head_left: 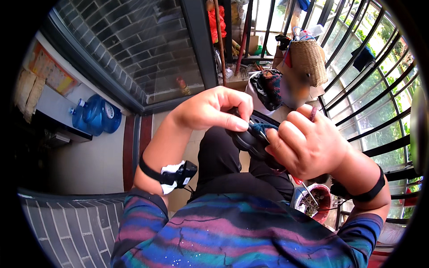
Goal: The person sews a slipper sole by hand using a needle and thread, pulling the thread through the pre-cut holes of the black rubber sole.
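Note:
In front of my knees I hold a black shoe sole point(247, 144) with a rounded, lobed edge. A patch of dark teal knitted yarn point(262, 127) shows on it, between my hands. Thin silvery glints lie by the yarn, perhaps a needle or hook; their full shape is hidden. My left hand point(219, 109) pinches thumb against curled fingers at the sole's far left edge. Curled around the right side of the sole and yarn is my right hand point(306, 145), with a dark red band on one finger. What sits inside its fingers cannot be made out.
A white container with black and patterned bags point(268, 89) stands ahead, near a woven basket point(309, 62). Window bars point(357, 102) run along the right. By my right knee is a red-rimmed bucket point(322, 201). Blue water jugs point(96, 115) stand left, past a glass door point(152, 49).

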Available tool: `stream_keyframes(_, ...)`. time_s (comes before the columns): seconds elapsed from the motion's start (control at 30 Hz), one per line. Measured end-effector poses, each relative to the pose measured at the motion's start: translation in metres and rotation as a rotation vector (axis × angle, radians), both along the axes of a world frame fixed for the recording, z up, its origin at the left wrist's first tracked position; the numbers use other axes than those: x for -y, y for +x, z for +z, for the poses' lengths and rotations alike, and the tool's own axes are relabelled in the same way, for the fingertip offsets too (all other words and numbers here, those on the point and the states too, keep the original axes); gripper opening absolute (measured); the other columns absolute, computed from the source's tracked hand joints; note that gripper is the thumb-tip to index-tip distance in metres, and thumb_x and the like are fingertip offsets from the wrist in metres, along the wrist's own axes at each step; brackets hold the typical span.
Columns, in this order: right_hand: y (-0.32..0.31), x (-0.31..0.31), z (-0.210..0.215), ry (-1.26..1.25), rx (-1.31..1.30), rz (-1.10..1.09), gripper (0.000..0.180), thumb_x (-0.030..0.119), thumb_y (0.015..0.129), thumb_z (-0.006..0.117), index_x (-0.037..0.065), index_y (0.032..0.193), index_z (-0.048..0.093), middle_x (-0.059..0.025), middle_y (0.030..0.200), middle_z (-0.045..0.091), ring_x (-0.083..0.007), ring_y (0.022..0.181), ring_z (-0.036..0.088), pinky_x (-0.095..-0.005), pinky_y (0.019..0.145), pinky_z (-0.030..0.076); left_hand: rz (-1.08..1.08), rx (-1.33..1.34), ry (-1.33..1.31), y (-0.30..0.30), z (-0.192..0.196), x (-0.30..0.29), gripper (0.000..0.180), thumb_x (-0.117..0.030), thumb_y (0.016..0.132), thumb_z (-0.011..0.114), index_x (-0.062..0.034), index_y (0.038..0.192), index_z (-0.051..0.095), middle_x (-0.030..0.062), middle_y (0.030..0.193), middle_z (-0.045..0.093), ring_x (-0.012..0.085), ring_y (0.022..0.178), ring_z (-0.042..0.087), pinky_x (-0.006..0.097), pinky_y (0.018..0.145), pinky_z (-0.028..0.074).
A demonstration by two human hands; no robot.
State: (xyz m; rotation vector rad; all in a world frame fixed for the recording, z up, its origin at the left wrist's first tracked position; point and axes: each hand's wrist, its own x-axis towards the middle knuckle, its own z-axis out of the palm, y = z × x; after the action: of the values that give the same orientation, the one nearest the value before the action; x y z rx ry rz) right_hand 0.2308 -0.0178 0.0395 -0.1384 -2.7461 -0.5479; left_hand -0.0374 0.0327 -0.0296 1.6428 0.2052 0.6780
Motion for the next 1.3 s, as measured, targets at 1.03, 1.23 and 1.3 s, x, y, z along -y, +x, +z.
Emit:
stream_keyframes(1.03, -0.016, 0.008, -0.042, -0.392, -0.303, 0.218, 0.042, 0.013, 0.071, 0.078, -0.007, 0.107, 0.067, -0.0094, 0.083, 0.057, -0.0254, 0.069, 0.056, -0.039, 0.062, 0.044, -0.727, 0.389, -0.081, 0.037, -0.04, -0.03, 0.018, -0.019, 0.084, 0.078, -0.003, 0.082, 0.071, 0.0073, 0.076, 0.06, 0.0217, 0.071, 0.053, 0.037, 0.065, 0.041)
stream_keyframes(1.23, -0.008, 0.015, -0.045, -0.818, -0.402, 0.177, 0.031, 0.017, 0.088, 0.06, -0.008, 0.102, 0.07, -0.0148, 0.081, 0.067, -0.0291, 0.07, 0.066, -0.0387, 0.065, 0.051, -0.729, 0.381, -0.09, 0.04, -0.041, -0.028, 0.019, -0.019, 0.083, 0.08, -0.0029, 0.081, 0.071, 0.0076, 0.074, 0.06, 0.0219, 0.071, 0.053, 0.037, 0.065, 0.041)
stream_keyframes(1.3, -0.007, 0.02, -0.037, -1.095, -0.396, 0.066, 0.034, 0.021, 0.091, 0.055, -0.009, 0.098, 0.071, -0.017, 0.083, 0.07, -0.0281, 0.07, 0.068, -0.0362, 0.065, 0.053, -0.706, 0.376, -0.13, 0.038, -0.041, -0.024, 0.019, -0.019, 0.082, 0.081, -0.0023, 0.081, 0.072, 0.0077, 0.074, 0.06, 0.0217, 0.071, 0.052, 0.037, 0.065, 0.04)
